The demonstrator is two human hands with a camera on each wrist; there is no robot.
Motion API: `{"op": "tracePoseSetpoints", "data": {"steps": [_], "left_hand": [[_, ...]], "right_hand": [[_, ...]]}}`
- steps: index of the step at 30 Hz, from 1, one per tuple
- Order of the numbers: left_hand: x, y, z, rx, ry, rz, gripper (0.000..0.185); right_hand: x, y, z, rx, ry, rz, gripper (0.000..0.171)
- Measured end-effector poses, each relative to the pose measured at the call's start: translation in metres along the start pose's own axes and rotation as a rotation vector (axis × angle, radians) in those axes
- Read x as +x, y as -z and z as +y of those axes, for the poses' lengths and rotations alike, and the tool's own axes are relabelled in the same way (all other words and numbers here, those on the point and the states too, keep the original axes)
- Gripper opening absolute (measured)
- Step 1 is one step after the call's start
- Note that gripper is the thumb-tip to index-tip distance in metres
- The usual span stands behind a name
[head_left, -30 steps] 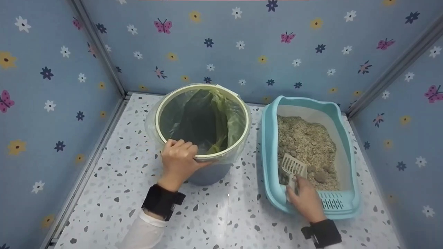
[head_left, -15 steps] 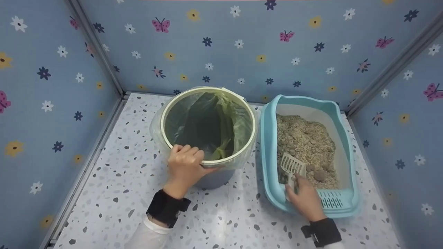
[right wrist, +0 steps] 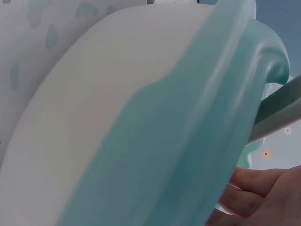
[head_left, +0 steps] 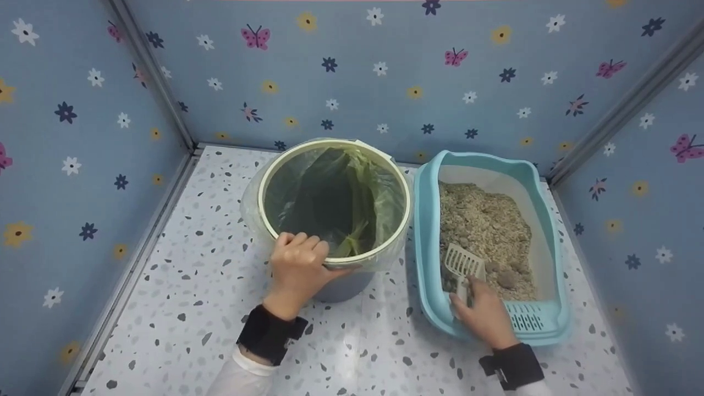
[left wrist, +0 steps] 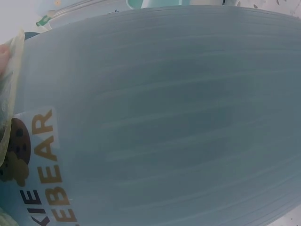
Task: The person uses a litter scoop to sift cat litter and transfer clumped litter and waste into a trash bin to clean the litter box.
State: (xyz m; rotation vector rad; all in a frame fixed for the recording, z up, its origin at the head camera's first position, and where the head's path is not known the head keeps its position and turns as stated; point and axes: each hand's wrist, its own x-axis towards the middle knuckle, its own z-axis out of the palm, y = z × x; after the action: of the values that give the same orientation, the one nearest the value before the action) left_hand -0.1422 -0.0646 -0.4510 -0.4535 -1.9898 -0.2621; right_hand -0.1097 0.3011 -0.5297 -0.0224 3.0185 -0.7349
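In the head view my left hand (head_left: 300, 269) grips the near rim of a grey-blue trash bin (head_left: 345, 287), fingers hooked over the cream ring (head_left: 407, 206). A translucent yellow-green bag (head_left: 363, 192) lines the bin and hangs over its outside. The ribbed bin wall (left wrist: 178, 117) fills the left wrist view, with a bear print and lettering. To the right, a blue litter box (head_left: 426, 247) holds tan cat litter (head_left: 489, 220). My right hand (head_left: 487, 313) holds a pale slotted litter scoop (head_left: 465, 263) by its handle over the box's near left corner. Several darker clumps (head_left: 507, 278) lie beside the scoop.
A patterned blue wall (head_left: 352, 71) stands behind, with side walls left and right. The bin's right side stands close to the litter box. Speckled white floor (head_left: 181, 264) extends to the left and in front. A perforated step (head_left: 525, 319) forms the box's near end.
My left hand has shifted the bin a little to the right and nearer to me, closer to the litter box. My right hand and the scoop have stayed almost still.
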Motion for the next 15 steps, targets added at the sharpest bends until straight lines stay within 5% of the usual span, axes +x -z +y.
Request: {"op": "tracePoseSetpoints", "data": {"steps": [10,15], "left_hand": [[-0.001,0.000,0.002,-0.022,0.014,0.015,0.073],[-0.001,0.000,0.001,-0.032,0.022,0.001,0.073]], "right_hand": [[0.006,0.008,-0.015,-0.093,-0.095,0.082,0.063],[0.009,0.013,-0.023,-0.170,-0.163,0.041,0.058]]}}
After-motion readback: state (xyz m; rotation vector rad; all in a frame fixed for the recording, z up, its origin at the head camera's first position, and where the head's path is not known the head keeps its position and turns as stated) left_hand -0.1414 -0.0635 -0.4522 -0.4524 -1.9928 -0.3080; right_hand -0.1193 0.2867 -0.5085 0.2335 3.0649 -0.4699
